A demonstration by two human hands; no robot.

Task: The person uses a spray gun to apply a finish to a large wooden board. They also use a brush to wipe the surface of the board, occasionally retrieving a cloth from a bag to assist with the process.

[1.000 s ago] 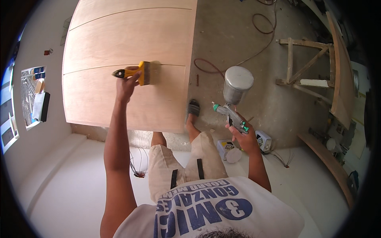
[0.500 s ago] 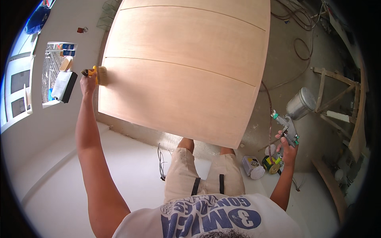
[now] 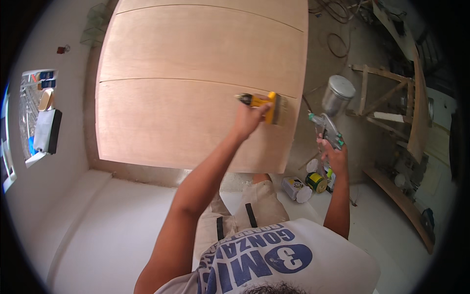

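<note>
My left hand [image 3: 250, 117] is closed round the handle of a wide paint brush [image 3: 270, 105] with a yellow and black body. The brush's pale bristles lie at the right part of a large light-brown wooden panel [image 3: 186, 115], which has thin grooves across it. Off the panel's right edge, my right hand [image 3: 334, 152] grips a spray gun [image 3: 327, 128] by its handle. A silver metal cup [image 3: 339, 93] sits on top of the gun, which has green knobs. Part of the right hand's fingers is behind the gun.
Below the spray gun stand a white can [image 3: 295, 188] and a green-yellow can [image 3: 316, 182]. Wooden frames [image 3: 382, 98] and a long board [image 3: 401, 208] are at the right. Hoses [image 3: 338, 49] lie on the floor. A wall opening at left holds a black-and-white box [image 3: 48, 131].
My left hand has swept the brush from the panel's left edge across to its right side. The view has shifted; my right hand still holds the spray gun beside the panel.
</note>
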